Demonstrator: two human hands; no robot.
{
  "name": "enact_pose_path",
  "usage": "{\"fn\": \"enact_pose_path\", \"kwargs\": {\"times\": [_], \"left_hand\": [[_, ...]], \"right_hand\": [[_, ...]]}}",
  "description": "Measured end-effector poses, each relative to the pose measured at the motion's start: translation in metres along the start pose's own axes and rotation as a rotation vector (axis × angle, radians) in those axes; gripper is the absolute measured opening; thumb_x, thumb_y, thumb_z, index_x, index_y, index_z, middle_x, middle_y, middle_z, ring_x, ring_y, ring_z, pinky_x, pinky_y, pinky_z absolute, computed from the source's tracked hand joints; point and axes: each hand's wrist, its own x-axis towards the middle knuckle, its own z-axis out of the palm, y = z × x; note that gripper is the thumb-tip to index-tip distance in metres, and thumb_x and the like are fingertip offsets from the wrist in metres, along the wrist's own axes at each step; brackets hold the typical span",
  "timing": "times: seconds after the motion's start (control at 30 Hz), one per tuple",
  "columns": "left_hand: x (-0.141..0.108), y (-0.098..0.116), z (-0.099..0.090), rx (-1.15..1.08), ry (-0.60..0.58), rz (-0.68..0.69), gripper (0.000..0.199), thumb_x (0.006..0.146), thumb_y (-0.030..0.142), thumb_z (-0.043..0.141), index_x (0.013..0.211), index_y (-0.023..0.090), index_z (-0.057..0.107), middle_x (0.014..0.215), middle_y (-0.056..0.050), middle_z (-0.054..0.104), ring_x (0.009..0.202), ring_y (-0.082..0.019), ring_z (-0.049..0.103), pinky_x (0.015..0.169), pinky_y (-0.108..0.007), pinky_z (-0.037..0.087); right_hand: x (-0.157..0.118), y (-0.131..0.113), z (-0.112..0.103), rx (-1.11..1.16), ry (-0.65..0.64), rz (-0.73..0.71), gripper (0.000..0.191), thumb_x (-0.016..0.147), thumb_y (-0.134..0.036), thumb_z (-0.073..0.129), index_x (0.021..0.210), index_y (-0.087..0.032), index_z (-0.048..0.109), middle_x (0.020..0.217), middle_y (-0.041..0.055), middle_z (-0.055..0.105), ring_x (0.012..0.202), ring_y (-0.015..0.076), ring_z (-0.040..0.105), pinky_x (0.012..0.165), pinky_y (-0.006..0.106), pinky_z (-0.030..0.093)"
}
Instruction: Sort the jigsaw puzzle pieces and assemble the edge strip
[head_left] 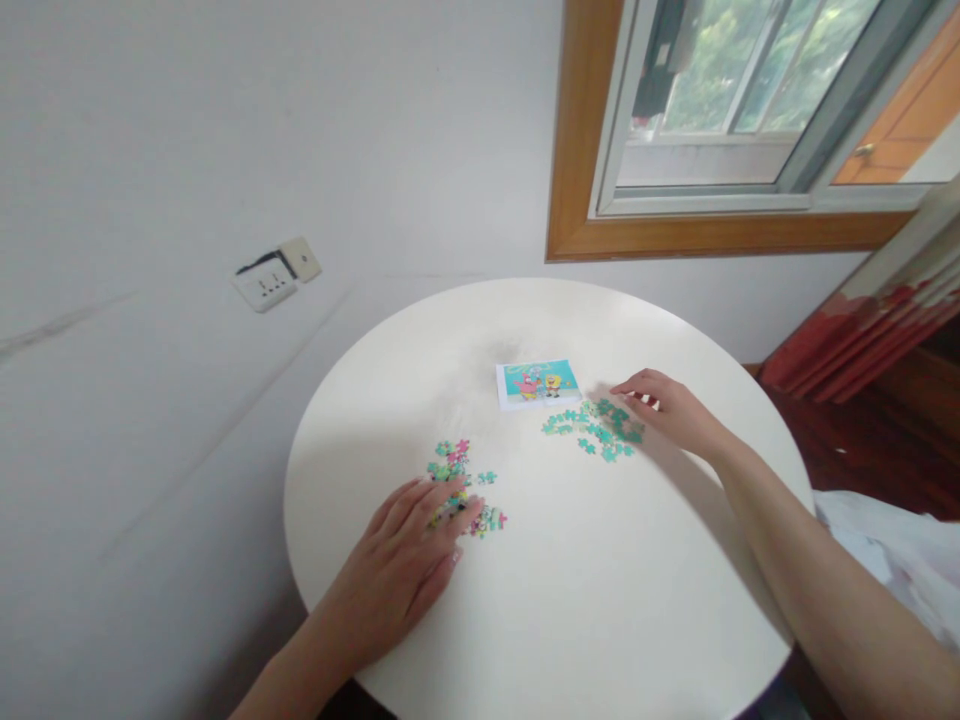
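Note:
My left hand [409, 545] lies with its fingers spread over a pile of mixed puzzle pieces [450, 465], some pink, yellow and green, at the left of the round white table. Its fingertips rest on the pieces and hide part of them. My right hand [664, 405] is at the right edge of a second pile of mostly green pieces [607, 432]. Its thumb and fingers are curved and apart, and no piece shows between them. Behind the piles lies a picture card [538, 384] with a pink and a yellow cartoon figure on blue.
The round white table [570, 600] stands against a pale wall with a socket [268, 284]. A wood-framed window [600, 235] is at the back right, with a red and cream curtain [862, 320] beside it.

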Motion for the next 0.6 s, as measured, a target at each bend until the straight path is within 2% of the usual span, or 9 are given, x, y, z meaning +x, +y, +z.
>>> {"fn": "enact_pose_path", "kwargs": {"times": [0.13, 0.2, 0.3, 0.43, 0.6], "left_hand": [[-0.010, -0.011, 0.006, 0.007, 0.041, -0.130, 0.052, 0.096, 0.020, 0.043, 0.147, 0.028, 0.040, 0.144, -0.007, 0.048, 0.129, -0.027, 0.044, 0.109, -0.045, 0.037], [-0.016, -0.016, 0.008, -0.006, 0.070, -0.181, 0.051, 0.096, 0.019, 0.042, 0.147, 0.026, 0.040, 0.143, -0.008, 0.048, 0.127, -0.028, 0.045, 0.108, -0.046, 0.039], [-0.022, -0.019, 0.010, -0.041, 0.116, -0.238, 0.048, 0.096, 0.017, 0.041, 0.144, 0.025, 0.043, 0.139, -0.009, 0.051, 0.125, -0.028, 0.046, 0.105, -0.047, 0.041], [-0.026, -0.015, 0.009, -0.063, 0.152, -0.307, 0.050, 0.092, 0.009, 0.039, 0.138, 0.025, 0.049, 0.131, -0.010, 0.055, 0.120, -0.028, 0.048, 0.102, -0.048, 0.044], [-0.026, -0.012, 0.008, -0.092, 0.192, -0.347, 0.052, 0.090, 0.005, 0.039, 0.134, 0.026, 0.054, 0.119, -0.009, 0.058, 0.112, -0.026, 0.051, 0.096, -0.045, 0.048]], "right_hand": [[-0.003, -0.045, 0.012, 0.092, -0.143, -0.240, 0.029, 0.091, -0.017, 0.047, 0.107, -0.021, 0.071, 0.100, 0.0091, 0.067, 0.090, 0.0188, 0.063, 0.077, 0.032, 0.053], [-0.008, -0.070, 0.025, 0.091, -0.231, -0.378, 0.031, 0.090, -0.013, 0.048, 0.110, -0.020, 0.070, 0.103, 0.0095, 0.067, 0.096, 0.0197, 0.062, 0.085, 0.036, 0.051], [-0.018, -0.102, 0.051, 0.079, -0.344, -0.526, 0.033, 0.090, -0.011, 0.048, 0.114, -0.020, 0.068, 0.108, 0.0098, 0.067, 0.097, 0.0192, 0.060, 0.088, 0.036, 0.049], [-0.022, -0.122, 0.083, -0.054, -0.334, -0.569, 0.040, 0.094, -0.019, 0.047, 0.133, -0.021, 0.057, 0.135, 0.0118, 0.056, 0.124, 0.0260, 0.047, 0.101, 0.045, 0.039], [-0.012, -0.127, 0.105, -0.124, -0.332, -0.539, 0.045, 0.095, -0.025, 0.047, 0.140, -0.025, 0.050, 0.150, 0.0109, 0.042, 0.135, 0.0290, 0.036, 0.107, 0.049, 0.032]]}}
